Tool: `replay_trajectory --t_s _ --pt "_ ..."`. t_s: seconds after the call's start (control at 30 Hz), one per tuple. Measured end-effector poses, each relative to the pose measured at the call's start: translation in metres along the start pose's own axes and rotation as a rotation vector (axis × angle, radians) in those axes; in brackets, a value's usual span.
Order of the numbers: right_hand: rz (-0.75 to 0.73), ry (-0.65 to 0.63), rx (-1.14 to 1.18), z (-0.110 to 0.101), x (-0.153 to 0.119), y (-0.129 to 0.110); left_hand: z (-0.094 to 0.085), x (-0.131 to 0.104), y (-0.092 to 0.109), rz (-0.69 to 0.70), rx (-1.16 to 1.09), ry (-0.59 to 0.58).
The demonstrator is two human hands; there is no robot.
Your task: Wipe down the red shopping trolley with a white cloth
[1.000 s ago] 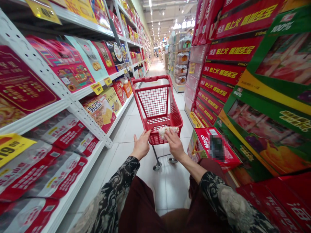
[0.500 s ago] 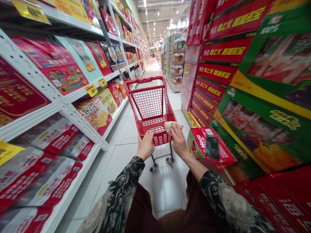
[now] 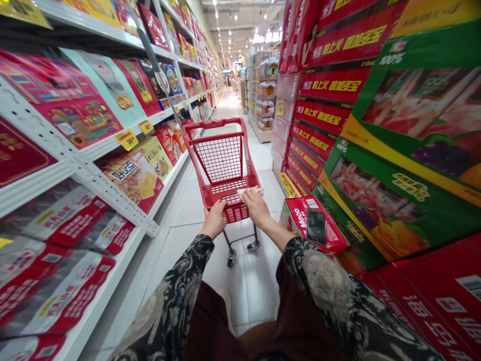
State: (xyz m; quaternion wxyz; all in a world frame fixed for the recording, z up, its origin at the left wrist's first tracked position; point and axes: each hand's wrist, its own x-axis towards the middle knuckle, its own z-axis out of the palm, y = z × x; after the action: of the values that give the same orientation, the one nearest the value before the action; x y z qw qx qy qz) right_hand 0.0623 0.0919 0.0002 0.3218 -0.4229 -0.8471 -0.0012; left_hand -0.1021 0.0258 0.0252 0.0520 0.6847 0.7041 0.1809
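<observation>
A small red plastic shopping cart (image 3: 237,213) with grid walls stands in front of me on dark legs with castors. My left hand (image 3: 215,219) is closed over the left part of its near rim. At the right part of that rim, my right hand (image 3: 256,206) is closed on a pale, crumpled cloth (image 3: 246,192), pressing it on the edge. Part of the cloth is hidden under the fingers. Inside the cart, the grid floor shows no goods.
Shelves with boxed and bagged goods (image 3: 139,175) line the left side. Stacked red drink cartons (image 3: 323,118) and green juice boxes (image 3: 376,200) rise on the right. A red Meco box (image 3: 300,215) juts out beside the cart. The tiled aisle (image 3: 227,103) runs straight ahead.
My right hand and the cloth have shifted slightly left along the rim, nearer my left hand. The left hand keeps its grip. The whole view has also shifted a little.
</observation>
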Motion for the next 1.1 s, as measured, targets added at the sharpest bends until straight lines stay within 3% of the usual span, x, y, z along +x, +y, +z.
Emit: replay_trajectory --t_s 0.1,0.17,0.37,0.5,0.57,0.7,0.83,0.97,1.03,1.1 --pt "0.099 0.051 -0.023 -0.004 0.0 0.011 0.001 -0.001 -0.001 0.01 -0.002 0.003" --pt "0.105 0.048 -0.012 -0.001 -0.005 0.006 0.003 -0.003 -0.001 0.023 0.001 0.007" --pt "-0.118 -0.081 0.068 0.012 0.0 -0.034 0.005 -0.006 -0.004 0.065 0.005 0.008" --pt "0.031 -0.058 0.008 -0.005 0.017 -0.012 -0.001 -0.008 -0.01 0.092 -0.029 -0.046" --pt "0.098 -0.06 -0.012 -0.016 0.018 0.005 -0.007 -0.007 -0.012 0.044 -0.02 -0.04" --pt "0.089 -0.115 0.02 -0.023 0.004 0.016 -0.018 -0.003 -0.011 -0.215 0.047 0.04" --pt "0.109 -0.095 0.046 -0.015 -0.011 -0.005 -0.016 -0.002 -0.006 -0.194 0.143 -0.078" --pt "-0.056 -0.147 0.081 -0.005 -0.008 -0.033 -0.013 -0.007 -0.007 -0.156 0.195 -0.117" --pt "-0.101 -0.165 0.086 -0.004 -0.001 -0.036 -0.014 -0.009 -0.009 -0.129 0.209 -0.147" --pt "-0.054 -0.15 0.071 -0.007 0.004 -0.028 -0.017 -0.01 -0.009 -0.114 0.211 -0.174"
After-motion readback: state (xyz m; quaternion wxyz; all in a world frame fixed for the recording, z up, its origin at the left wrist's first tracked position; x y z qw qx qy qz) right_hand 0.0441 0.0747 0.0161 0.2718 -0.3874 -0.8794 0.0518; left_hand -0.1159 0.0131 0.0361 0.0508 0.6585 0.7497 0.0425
